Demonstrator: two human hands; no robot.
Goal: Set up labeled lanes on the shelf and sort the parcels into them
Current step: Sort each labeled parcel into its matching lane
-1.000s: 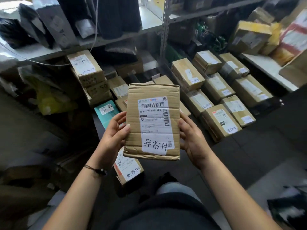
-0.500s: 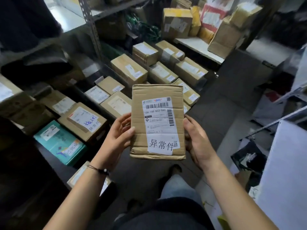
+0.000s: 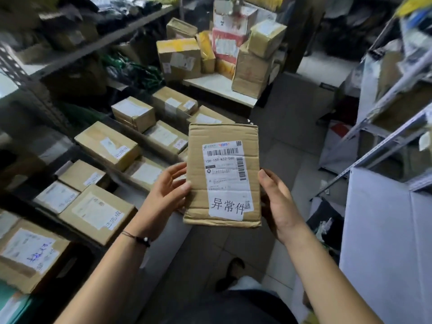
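Left hand and right hand gripping flat parcel edges, fingers curled behind

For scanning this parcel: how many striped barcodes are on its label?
2. A horizontal barcode at the top of the label; a vertical barcode down its right edge. Other faces are hidden.

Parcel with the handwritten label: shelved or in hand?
In hand. The left hand and right hand grip the parcel by its side edges, holding it up before the camera.

Creased matt cardboard parcel, smooth paper label.
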